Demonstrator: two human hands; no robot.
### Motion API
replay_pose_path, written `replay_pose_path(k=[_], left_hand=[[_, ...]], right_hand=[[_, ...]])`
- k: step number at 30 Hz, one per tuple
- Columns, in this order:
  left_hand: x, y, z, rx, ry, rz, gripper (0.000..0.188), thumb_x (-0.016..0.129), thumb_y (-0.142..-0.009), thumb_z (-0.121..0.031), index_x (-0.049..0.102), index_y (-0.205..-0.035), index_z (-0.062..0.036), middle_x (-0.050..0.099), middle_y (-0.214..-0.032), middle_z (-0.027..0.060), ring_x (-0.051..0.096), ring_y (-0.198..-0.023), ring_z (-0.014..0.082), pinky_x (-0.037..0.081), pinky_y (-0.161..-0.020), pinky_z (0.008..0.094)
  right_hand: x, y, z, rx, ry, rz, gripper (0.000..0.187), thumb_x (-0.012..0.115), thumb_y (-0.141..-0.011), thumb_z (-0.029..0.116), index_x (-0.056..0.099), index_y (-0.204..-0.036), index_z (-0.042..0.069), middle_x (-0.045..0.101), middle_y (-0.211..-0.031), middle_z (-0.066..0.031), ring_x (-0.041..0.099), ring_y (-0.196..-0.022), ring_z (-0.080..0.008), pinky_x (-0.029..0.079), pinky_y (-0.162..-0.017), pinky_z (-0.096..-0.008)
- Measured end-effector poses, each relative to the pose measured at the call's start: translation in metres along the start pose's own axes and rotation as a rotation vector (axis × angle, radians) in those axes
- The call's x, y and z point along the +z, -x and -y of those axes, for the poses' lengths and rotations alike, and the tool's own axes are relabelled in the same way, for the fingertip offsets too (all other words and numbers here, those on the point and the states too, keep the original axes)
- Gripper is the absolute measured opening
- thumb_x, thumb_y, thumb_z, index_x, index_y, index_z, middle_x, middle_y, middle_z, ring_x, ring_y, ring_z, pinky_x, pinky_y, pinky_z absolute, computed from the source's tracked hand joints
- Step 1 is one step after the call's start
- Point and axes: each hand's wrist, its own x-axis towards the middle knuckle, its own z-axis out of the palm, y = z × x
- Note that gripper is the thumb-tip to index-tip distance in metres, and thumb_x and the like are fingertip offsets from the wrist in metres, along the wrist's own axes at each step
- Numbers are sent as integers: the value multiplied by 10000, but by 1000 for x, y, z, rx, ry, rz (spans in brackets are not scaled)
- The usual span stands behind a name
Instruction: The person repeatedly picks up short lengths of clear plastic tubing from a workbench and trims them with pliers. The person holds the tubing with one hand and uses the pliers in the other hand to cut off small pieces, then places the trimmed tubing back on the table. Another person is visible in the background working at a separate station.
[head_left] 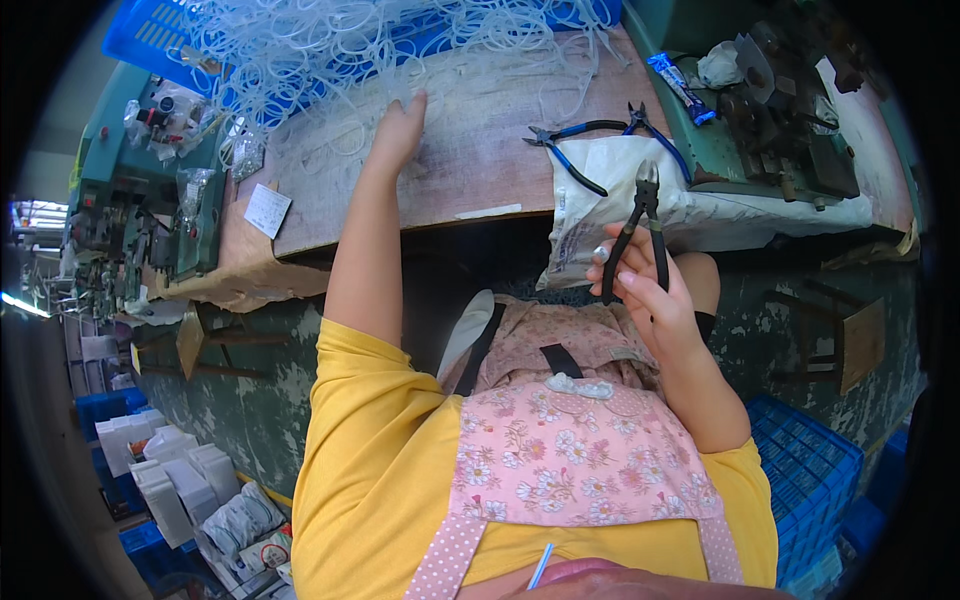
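My left hand is stretched out over the workbench, at the near edge of a heap of clear plastic tubing. Its visible fingers are extended and a little apart; some of the hand is turned from view, and no tube shows plainly in it. In front of my lap, my right hand is closed around black-handled side cutters. Their jaws point away from me and their handles are spread. Beyond them, blue-handled cutters and a second blue-handled pair lie at the white cloth.
A blue crate stands under the tubing. Green machines flank the workbench, one at left and one at right. White cloth hangs over its front edge. A blue wrapper and paper slip lie nearby.
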Motion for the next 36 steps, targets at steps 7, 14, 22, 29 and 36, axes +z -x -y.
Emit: replay_pose_path(k=[7, 14, 22, 29, 36], left_hand=[[26, 88, -3, 365, 351, -57, 905, 366, -896, -666, 147, -1472, -4, 549, -991, 115, 513, -871, 195, 427, -807, 318], [64, 202, -54, 537, 959, -130, 616, 405, -982, -457, 249, -1417, -49, 487, -719, -15, 422, -610, 64, 336, -598, 210], [44, 232, -39, 1551, 221, -208, 279, 677, -830, -191, 547, -1056, -91, 676, -1028, 56, 633, -932, 179, 467, -859, 342], [36, 246, -47, 1513, 283, -151, 158, 646, -848, -130, 618, -995, -79, 679, -993, 52, 616, -895, 171, 510, -824, 310], [34, 247, -52, 1465, 300, -144, 182, 656, -839, -123, 625, -1012, -75, 675, -969, 42, 608, -881, 168, 513, -804, 308]], right_hand=[[-2, -5, -5, -27, 6, 40, 468, 527, -855, 94, 406, -1297, -1, 546, -1102, -127, 582, -967, -215, 468, -808, -327], [21, -20, -14, 118, -160, 93, 416, 502, -898, 45, 404, -1299, -4, 545, -1188, -142, 579, -1064, -248, 477, -816, -337], [26, -11, 5, 138, -451, 241, 445, 532, -893, 88, 389, -1303, -12, 524, -1248, -171, 543, -1147, -278, 451, -947, -398], [25, -4, 7, 148, -396, 265, 471, 565, -882, 95, 385, -1306, -5, 542, -1234, -163, 558, -1104, -224, 486, -887, -346], [25, -2, 8, 192, -380, 232, 545, 634, -840, 173, 384, -1299, 19, 550, -1205, -169, 544, -1139, -261, 452, -957, -366]])
